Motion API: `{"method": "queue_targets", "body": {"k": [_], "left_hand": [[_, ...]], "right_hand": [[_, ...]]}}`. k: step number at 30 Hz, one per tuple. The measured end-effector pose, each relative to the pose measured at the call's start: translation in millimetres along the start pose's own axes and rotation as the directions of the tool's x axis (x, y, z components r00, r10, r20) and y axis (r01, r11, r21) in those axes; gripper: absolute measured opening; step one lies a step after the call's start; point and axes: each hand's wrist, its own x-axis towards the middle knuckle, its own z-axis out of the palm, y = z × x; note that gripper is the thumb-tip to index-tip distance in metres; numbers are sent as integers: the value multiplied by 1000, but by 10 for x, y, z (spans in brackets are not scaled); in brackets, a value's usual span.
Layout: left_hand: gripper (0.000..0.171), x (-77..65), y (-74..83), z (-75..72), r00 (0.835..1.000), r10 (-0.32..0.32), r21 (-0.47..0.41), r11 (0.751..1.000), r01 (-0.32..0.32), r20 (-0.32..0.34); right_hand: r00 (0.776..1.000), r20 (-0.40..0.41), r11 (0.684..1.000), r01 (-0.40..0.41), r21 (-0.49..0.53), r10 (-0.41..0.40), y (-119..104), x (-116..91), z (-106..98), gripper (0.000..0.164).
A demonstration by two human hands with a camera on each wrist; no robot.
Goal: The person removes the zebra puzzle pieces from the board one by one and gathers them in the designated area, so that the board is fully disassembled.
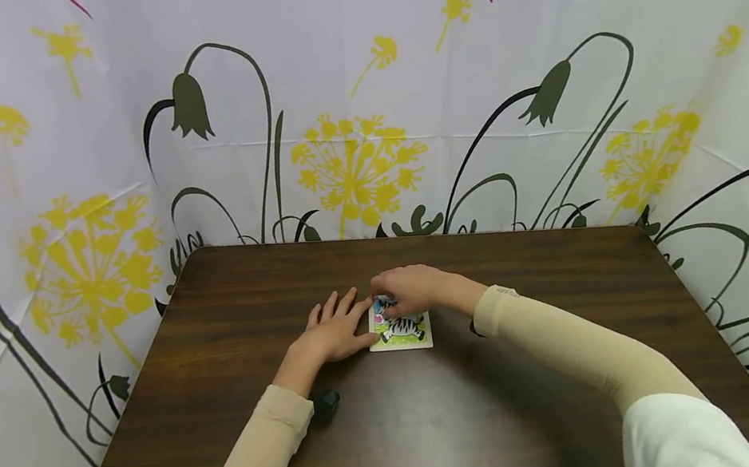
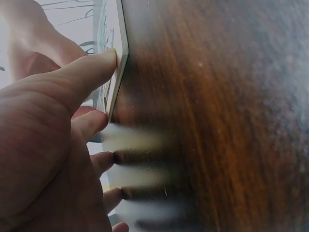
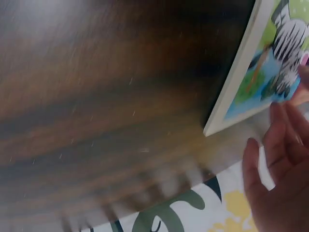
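Observation:
A small square zebra picture board [image 1: 406,334] with a pale border lies flat on the brown table. My left hand [image 1: 334,332] has its fingers spread at the board's left side. In the left wrist view its thumb [image 2: 104,63] presses the board's edge [image 2: 119,79], and the index fingertip is at the corner. My right hand [image 1: 412,290] bends over the upper part of the picture. In the right wrist view its fingers [image 3: 277,140] are at the top border, with the thumb tip over the zebra's head. I cannot tell whether they pinch anything.
The dark wood table [image 1: 552,401] reaches back to a white curtain [image 1: 346,44] printed with yellow and green flowers. A small black object [image 1: 325,406] shows beside the left wrist. Both forearms wear beige sleeves [image 1: 580,344].

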Motion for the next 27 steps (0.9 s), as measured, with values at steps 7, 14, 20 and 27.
{"method": "queue_targets", "body": {"k": [7, 14, 20, 27], "left_hand": [[85, 57, -83, 58, 1000, -2, 21, 1000, 2, -2], [86, 39, -66, 52, 1000, 6, 15, 1000, -6, -14], [85, 0, -22, 22, 1000, 7, 3, 1000, -7, -12], [85, 2, -34, 28, 1000, 2, -12, 1000, -2, -7]], "right_hand": [[997, 35, 996, -71, 44, 70, -7, 62, -14, 37], [985, 137, 969, -130, 212, 102, 109, 169, 8, 45], [988, 132, 937, -125, 326, 86, 65, 95, -81, 36], [997, 66, 941, -70, 331, 51, 91, 106, -10, 32]]}}
